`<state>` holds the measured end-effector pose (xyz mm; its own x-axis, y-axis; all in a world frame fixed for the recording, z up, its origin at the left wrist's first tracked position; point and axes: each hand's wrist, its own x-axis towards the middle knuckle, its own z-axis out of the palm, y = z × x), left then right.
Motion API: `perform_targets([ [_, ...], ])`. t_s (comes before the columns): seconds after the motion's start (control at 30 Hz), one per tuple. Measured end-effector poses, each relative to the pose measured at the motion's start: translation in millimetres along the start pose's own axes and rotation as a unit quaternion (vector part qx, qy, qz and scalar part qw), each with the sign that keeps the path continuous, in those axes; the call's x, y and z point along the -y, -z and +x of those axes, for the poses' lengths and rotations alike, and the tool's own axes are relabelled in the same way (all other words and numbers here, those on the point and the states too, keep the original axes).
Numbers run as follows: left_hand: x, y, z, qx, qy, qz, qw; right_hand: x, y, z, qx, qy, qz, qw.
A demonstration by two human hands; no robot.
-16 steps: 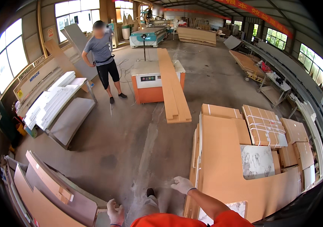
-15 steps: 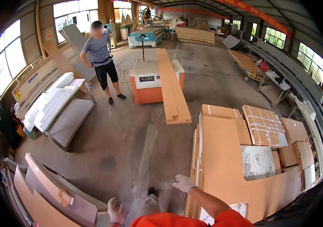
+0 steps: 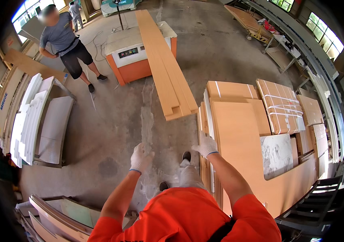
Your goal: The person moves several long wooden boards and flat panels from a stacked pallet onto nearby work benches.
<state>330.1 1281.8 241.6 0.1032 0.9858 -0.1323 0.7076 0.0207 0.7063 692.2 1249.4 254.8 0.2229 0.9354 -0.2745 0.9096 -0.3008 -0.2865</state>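
In a white glove with a blue cuff, my left hand [image 3: 141, 158] hangs over the concrete floor with nothing in it, its thumb apart from the fingers. My right hand [image 3: 207, 146], gloved the same way, is held open beside the left edge of a stack of wood-coloured panels [image 3: 234, 153]. I cannot tell whether it touches them. Ahead, several long wood-coloured boards [image 3: 162, 68] lie across an orange and white machine [image 3: 139, 52], their near ends jutting out toward me.
A person [image 3: 65, 42] in a grey shirt stands left of the machine, another farther back. White strips [image 3: 29, 121] lie on a rack at the left. Strapped cardboard packages [image 3: 280, 105] and a marble-patterned panel [image 3: 276, 155] are at the right. More panels [image 3: 59, 218] lean at lower left.
I have come closer to the boards on the machine, and the view has tipped down. Both arms now reach forward, the left hand raised from the lower edge.
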Motion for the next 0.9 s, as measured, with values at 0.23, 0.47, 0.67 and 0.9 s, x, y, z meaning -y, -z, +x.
perform_targets([
  [0.23, -126, -102, 194, -0.001, 0.161, 0.068, 0.985, 22, -5, 165, -0.045, 0.009, -0.027, 0.999],
  [0.47, -173, -145, 350, -0.015, 0.349, 0.071, 0.934, 30, -25, 239, -0.076, -0.007, 0.016, 0.997],
  [0.67, -166, -163, 370, -0.007, 0.326, 0.151, 0.933, 30, -27, 256, -0.018, -0.04, 0.048, 0.998],
  [0.9, -143, -161, 378, -0.04, 0.311, 0.09, 0.945, 36, -20, 261, -0.023, -0.049, 0.049, 0.997],
])
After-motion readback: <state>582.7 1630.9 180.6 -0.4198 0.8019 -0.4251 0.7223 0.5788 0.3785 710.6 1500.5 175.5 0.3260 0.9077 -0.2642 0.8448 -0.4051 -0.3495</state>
